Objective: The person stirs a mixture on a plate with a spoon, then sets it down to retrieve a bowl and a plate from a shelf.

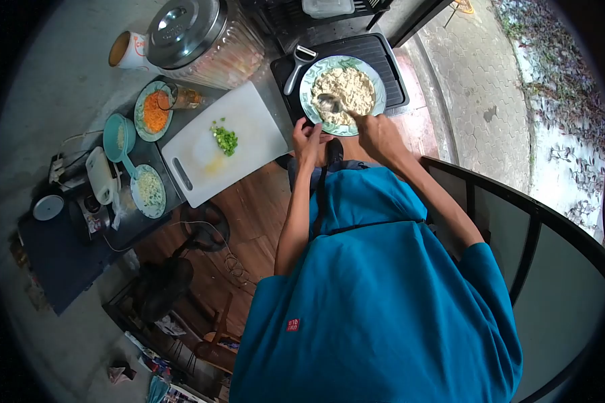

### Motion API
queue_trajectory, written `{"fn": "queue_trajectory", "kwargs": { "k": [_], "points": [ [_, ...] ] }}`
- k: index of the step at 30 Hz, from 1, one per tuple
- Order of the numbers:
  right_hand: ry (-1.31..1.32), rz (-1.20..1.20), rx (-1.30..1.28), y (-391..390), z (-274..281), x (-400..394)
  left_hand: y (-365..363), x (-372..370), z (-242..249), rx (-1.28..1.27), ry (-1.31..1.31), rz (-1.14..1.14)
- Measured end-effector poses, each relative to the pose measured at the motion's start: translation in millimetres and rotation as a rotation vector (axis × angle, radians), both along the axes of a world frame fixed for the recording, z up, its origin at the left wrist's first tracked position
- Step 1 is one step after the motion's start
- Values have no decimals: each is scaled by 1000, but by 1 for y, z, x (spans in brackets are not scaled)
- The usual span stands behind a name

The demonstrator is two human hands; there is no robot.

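A plate (306,91) with a green-patterned rim holds a pale, crumbly mash (356,87). My left hand (307,142) grips the plate's near left rim, with some fingers hidden below the edge. In my right hand (378,136), closed at the plate's near side, is a metal spoon (329,103); its bowl rests in the mash and most of the handle is covered. The plate sits on a dark ridged tray (378,50). Beside it lies a peeler (297,70). Left of my left hand, chopped green onion (226,140) lies on a white cutting board (252,114).
Further left are a plate of orange shreds (156,114), a plate of chopped pale pieces (150,188), a teal strainer (119,137) and a glass (185,99). A large lidded jar (225,57) stands behind the board. A dark railing (497,187) runs on my right.
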State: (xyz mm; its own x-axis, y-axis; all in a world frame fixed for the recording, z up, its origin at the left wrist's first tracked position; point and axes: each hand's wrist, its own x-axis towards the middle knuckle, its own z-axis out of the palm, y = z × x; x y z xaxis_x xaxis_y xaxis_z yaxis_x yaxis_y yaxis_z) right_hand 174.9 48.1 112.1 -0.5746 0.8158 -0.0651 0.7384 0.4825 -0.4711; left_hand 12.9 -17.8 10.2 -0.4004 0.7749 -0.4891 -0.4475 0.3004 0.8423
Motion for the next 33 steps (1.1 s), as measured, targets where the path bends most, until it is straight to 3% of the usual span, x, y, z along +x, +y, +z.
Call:
{"fn": "queue_trajectory", "kwargs": {
  "k": [6, 8, 11, 19, 23, 26, 33],
  "points": [
    [-58, 25, 56, -13, -29, 1, -7, 10, 7, 59, 36, -25],
    [-181, -47, -78, 0, -23, -3, -9, 8, 8, 49, 107, -81],
    [-98, 10, -88, 26, -38, -2, -6, 9, 6, 85, 71, -59],
    [-92, 82, 97, -13, 0, 2, -7, 9, 0, 82, -143, -5],
    [-98, 69, 61, -28, -9, -6, -13, 4, -13, 109, -262, -10],
    [-126, 16, 24, -18, -33, -1, -15, 10, 4, 117, -211, -42],
    [-192, -16, -49, 2, 0, 22, -2, 10, 10, 46, -138, -87]
  ]
}}
